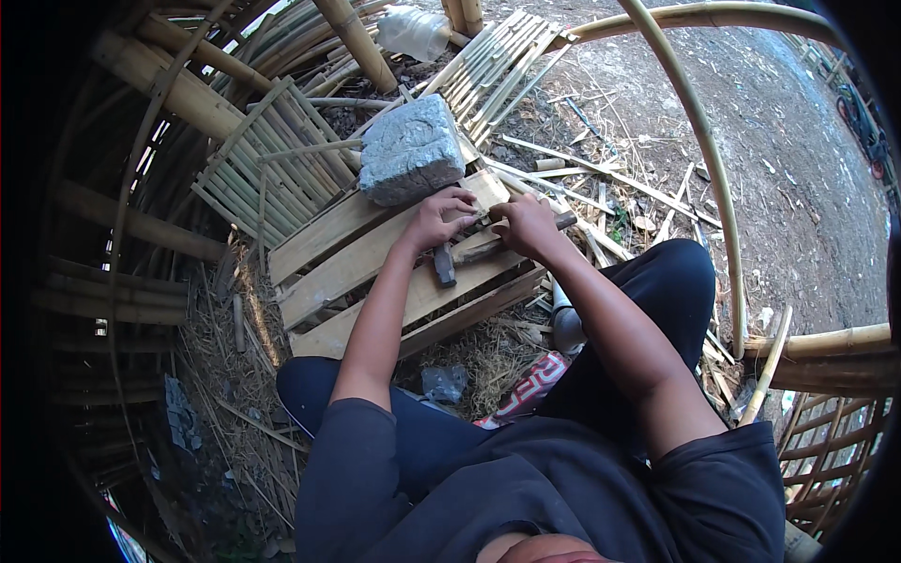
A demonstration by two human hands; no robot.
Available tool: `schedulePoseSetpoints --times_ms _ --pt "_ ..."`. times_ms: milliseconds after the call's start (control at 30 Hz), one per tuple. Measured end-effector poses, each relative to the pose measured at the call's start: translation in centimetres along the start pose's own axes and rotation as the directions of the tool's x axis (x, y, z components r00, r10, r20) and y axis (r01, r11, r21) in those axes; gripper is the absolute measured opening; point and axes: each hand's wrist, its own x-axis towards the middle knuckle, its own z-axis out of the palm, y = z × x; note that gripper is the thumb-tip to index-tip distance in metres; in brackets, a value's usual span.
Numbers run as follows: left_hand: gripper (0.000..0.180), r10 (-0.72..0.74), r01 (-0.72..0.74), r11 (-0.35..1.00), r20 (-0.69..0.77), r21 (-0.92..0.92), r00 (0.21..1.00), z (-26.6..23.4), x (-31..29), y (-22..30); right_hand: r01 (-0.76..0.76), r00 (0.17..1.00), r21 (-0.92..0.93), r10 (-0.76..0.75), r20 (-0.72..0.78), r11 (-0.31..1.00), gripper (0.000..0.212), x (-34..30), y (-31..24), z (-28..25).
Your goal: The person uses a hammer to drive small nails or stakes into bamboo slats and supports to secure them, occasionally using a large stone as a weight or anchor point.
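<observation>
My left hand (441,220) is over the wooden slatted bench (328,278), just in front of a rough grey stone block (411,150). Its fingers curl in beside a small dark piece that I cannot make out. Close by on the right, my right hand (528,225) has its fingers bent together at the same spot, and they hide what they grip. Below both hands a hammer (445,266) lies on the slats. Its metal head is near my left wrist, and its wooden handle runs under my right hand, with the end showing beyond it.
Slatted bamboo panels (502,70) lean behind and left of the block. A clear plastic bottle (413,34) lies at the back. Bamboo offcuts (619,178) litter the ground on the right, under a curved bamboo pole (704,141). A red and white bag (526,389) lies between my legs.
</observation>
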Motion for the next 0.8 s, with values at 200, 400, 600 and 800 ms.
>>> schedulePoseSetpoints --times_ms 200,400,600,800 --pt "0.019 -0.064 0.059 0.984 0.027 0.171 0.998 -0.3 0.3 2.4 -0.022 0.989 -0.165 0.046 0.141 0.986 0.048 0.6 -0.1 -1.1" --pt "0.024 -0.455 0.469 0.862 -0.11 0.195 0.883 -2.2 0.0 2.7 0.186 0.944 -0.219 -0.112 0.311 0.958 0.063 0.1 2.0 -1.1" --pt "0.027 -0.708 0.847 0.385 -0.472 0.367 0.526 -3.3 -1.6 1.7 0.185 0.966 -0.241 -0.132 0.222 0.953 0.033 0.7 2.4 0.5" --pt "0.066 -0.537 0.862 0.377 -0.679 0.339 0.501 -0.8 -4.3 0.1 0.206 0.909 -0.181 -0.119 0.401 0.962 0.035 -1.4 0.0 -2.2"
